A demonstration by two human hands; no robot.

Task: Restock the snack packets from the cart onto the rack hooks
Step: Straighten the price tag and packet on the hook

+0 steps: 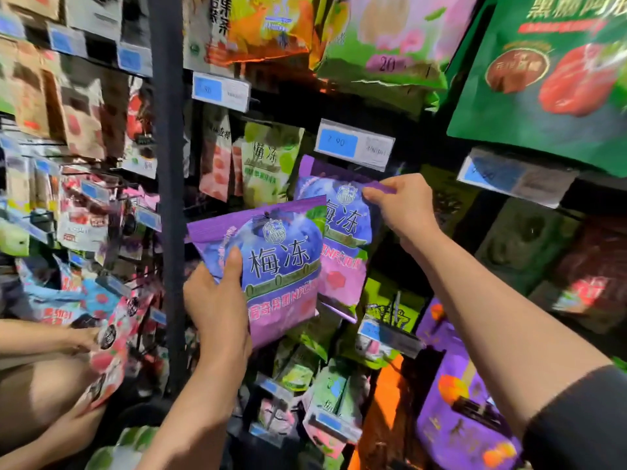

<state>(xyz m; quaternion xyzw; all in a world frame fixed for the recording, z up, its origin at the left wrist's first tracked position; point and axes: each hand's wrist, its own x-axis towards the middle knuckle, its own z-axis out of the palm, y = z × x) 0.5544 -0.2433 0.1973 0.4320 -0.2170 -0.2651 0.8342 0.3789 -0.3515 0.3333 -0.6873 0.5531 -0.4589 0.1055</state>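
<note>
Task item: two purple snack packets of the same design. The front purple packet (271,266) is off the rack, held in front of it by the left hand (217,300). That hand grips the packet's lower left edge, thumb across the printed face and fingers curled behind. The rear purple packet (342,239) sits higher and further back, directly below a blue price tag (354,144). The right hand (403,205) pinches its top right corner between thumb and fingers. The hook itself is hidden behind the tag and the packet header, so whether this packet is already threaded on cannot be determined.

Progress assessment: the task appears to be in mid-course. The rear packet is at hook height and is either seated or about to be seated. The front packet remains to be hung, probably on the same hook. The cart is not in view, so remaining stock cannot be counted.

Surroundings: green packets (268,164) hang just to the left of the purple pair, and a large green bag (549,79) hangs at upper right. Lower hooks carry further green and purple stock. A black upright post (169,198) divides this bay from the bay on the left, where another person's arm (44,337) reaches toward pink packets (108,351).
</note>
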